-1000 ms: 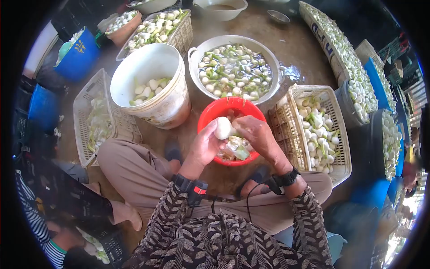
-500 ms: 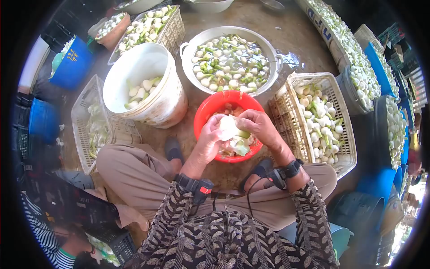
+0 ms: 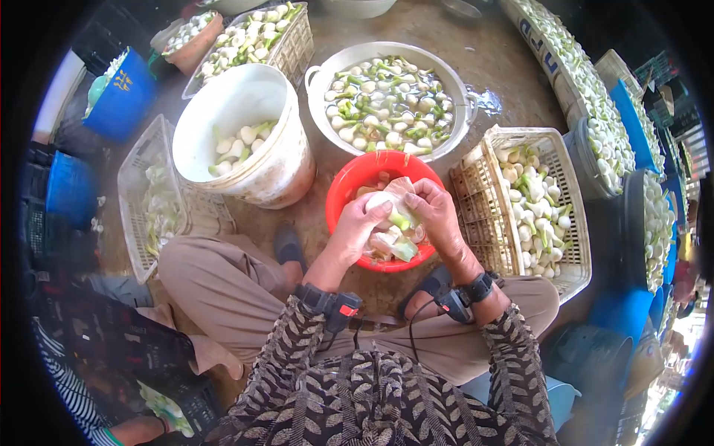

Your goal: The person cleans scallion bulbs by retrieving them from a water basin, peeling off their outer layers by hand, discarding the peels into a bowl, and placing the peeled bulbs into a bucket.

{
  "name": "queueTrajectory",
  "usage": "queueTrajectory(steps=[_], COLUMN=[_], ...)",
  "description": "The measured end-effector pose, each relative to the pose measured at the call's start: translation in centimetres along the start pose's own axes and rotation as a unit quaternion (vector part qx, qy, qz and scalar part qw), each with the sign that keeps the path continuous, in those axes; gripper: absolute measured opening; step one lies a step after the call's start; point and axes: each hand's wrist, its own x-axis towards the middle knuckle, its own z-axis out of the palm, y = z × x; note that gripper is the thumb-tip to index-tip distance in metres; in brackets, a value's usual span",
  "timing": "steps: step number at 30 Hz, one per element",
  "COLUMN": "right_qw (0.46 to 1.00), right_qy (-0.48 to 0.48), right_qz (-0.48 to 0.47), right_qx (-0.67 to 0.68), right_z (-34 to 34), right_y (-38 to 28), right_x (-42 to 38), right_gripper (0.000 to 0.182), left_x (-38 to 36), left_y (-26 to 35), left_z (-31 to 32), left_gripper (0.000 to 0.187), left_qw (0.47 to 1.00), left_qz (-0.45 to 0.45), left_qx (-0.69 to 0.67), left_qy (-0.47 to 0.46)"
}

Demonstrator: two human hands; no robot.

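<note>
Over the red basin (image 3: 341, 195), my left hand (image 3: 360, 229) is closed around a white bulb (image 3: 380, 201) with a green stem. My right hand (image 3: 439, 214) pinches a pale, papery skin (image 3: 400, 189) beside the bulb. Peelings (image 3: 388, 244) lie in the basin under both hands. Just beyond it, a wide metal pan (image 3: 315, 100) holds water and many bulbs with green stems. A white bucket (image 3: 279, 167) with some bulbs in it stands to the left of the basin, and a plastic crate (image 3: 487, 215) of bulbs is on the right.
At the left stands a crate (image 3: 134, 215) with pale scraps, with blue tubs (image 3: 123, 97) beyond. Another full crate (image 3: 297, 44) is behind the bucket. Bulb-filled containers (image 3: 595, 111) line the right side. A co-worker's hand (image 3: 141, 430) is at the lower left, near some stems.
My right hand has moved slightly right and down, and a flap of skin now stands up beside the bulb. The co-worker's hand at the lower left has shifted, with pale stems near it.
</note>
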Motion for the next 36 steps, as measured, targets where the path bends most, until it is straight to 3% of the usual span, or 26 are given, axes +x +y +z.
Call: queueTrajectory(steps=[1, 4, 6, 7, 8, 9, 10, 11, 12, 14, 16, 20, 22, 23, 25, 26, 27, 29, 31, 32, 33, 34, 35, 36], right_qw=[1.0, 0.99, 0.987, 0.98, 0.98, 0.931, 0.844, 0.812, 0.81, 0.95, 0.977, 0.972, 0.948, 0.94, 0.947, 0.955, 0.964, 0.945, 0.939, 0.908, 0.918, 0.928, 0.902, 0.87], right_qy=[-0.003, 0.133, 0.142, 0.062, 0.059, 0.043, 0.026, 0.041, 0.039, 0.01, 0.009, 0.031, 0.035, 0.038, 0.036, 0.035, 0.048, 0.062, 0.055, 0.054, 0.043, 0.03, 0.021, 0.012], right_qz=[0.002, 0.007, 0.003, 0.031, 0.027, -0.082, -0.186, -0.247, -0.245, -0.047, -0.034, -0.069, -0.043, -0.041, -0.027, -0.011, 0.035, 0.002, 0.033, -0.034, -0.01, 0.012, -0.052, -0.114], right_qx=[-0.001, 0.038, -0.071, -0.189, -0.188, -0.352, -0.503, -0.528, -0.531, -0.309, -0.212, -0.221, -0.313, -0.335, -0.317, -0.294, -0.261, -0.322, -0.337, -0.414, -0.393, -0.372, -0.428, -0.48], right_z=[-0.2, -1.4, -3.8, -4.6, -4.2, -4.0, -3.3, -2.9, -1.8, 0.2, 1.1, 1.3, 0.9, 0.5, -0.5, -1.0, -1.1, -3.2, -4.4, -5.1, -5.9, -6.3, -6.4, -6.5], right_y=[0.4, 0.5, 1.7, 1.6, 2.2, 3.4, 3.1, 2.8, 0.7, -3.0, -2.5, -1.9, -1.1, -0.5, 1.1, 1.4, 0.3, 1.1, 0.0, 0.1, 0.5, 1.0, 1.3, 1.9], right_x=[0.0, 1.1, 2.1, 2.2, 1.7, 1.0, 0.8, 0.9, 0.8, 0.4, 0.4, 0.9, 1.1, 1.2, 1.7, 2.2, 2.7, 5.7, 9.7, 12.4, 15.4, 18.7, 22.0, 25.3], right_gripper=[0.004, 0.01, 0.009, 0.011, 0.011, 0.014, 0.016, 0.019, 0.019, 0.02, 0.018, 0.009, 0.009, 0.009, 0.009, 0.009, 0.011, 0.015, 0.016, 0.016, 0.016, 0.016, 0.017, 0.018], left_x=[0.0, 0.4, 0.4, 0.3, 0.2, 0.4, 0.6, 0.8, 0.9, 0.6, 0.9, 1.5, 1.5, 1.8, 2.5, 1.7, 1.2, 2.3, 3.9, 4.9, 5.7, 5.6, 6.3, 7.1], left_y=[0.0, 0.3, 0.0, -0.1, 0.0, -0.1, -0.3, -0.5, -0.3, 0.0, -0.8, -1.0, 0.8, 2.6, 7.4, 9.8, 11.6, 12.0, 10.2, 9.3, 8.1, 8.4, 7.6, 6.8], left_z=[-0.4, -1.7, -1.5, -1.6, -1.8, -2.0, -2.1, -2.4, -2.4, -2.0, -2.2, -2.3, -2.6, -3.2, -5.5, -5.4, -5.4, -6.1, -6.3, -5.4, -5.6, -3.6, -3.7, -3.9], left_gripper=[0.05, 0.05, 0.041, 0.041, 0.041, 0.046, 0.052, 0.052, 0.052, 0.051, 0.053, 0.048, 0.043, 0.04, 0.04, 0.043, 0.044, 0.045, 0.039, 0.029, 0.013, 0.015, 0.03, 0.032], left_qw=[1.0, 0.994, 0.958, 0.95, 0.95, 0.952, 0.952, 0.953, 0.952, 0.963, 0.962, 0.967, 0.942, 0.936, 0.881, 0.851, 0.846, 0.837, 0.862, 0.909, 0.947, 0.965, 0.974, 0.98], left_qz=[0.001, -0.031, -0.009, -0.006, -0.001, 0.02, 0.04, 0.07, 0.069, 0.093, 0.075, 0.081, 0.115, 0.132, 0.2, 0.232, 0.271, 0.308, 0.278, 0.277, 0.233, 0.193, 0.188, 0.162], left_qx=[-0.002, -0.107, -0.286, -0.313, -0.312, -0.307, -0.303, -0.294, -0.298, -0.254, -0.26, -0.242, -0.314, -0.318, -0.429, -0.47, -0.459, -0.45, -0.406, -0.312, -0.22, -0.162, -0.093, -0.059], left_qy=[0.003, -0.017, 0.002, 0.0, 0.0, 0.005, 0.009, -0.011, -0.011, -0.025, -0.022, 0.006, 0.011, 0.079, 0.007, 0.027, 0.033, 0.037, -0.126, -0.014, 0.009, 0.076, 0.091, 0.105])
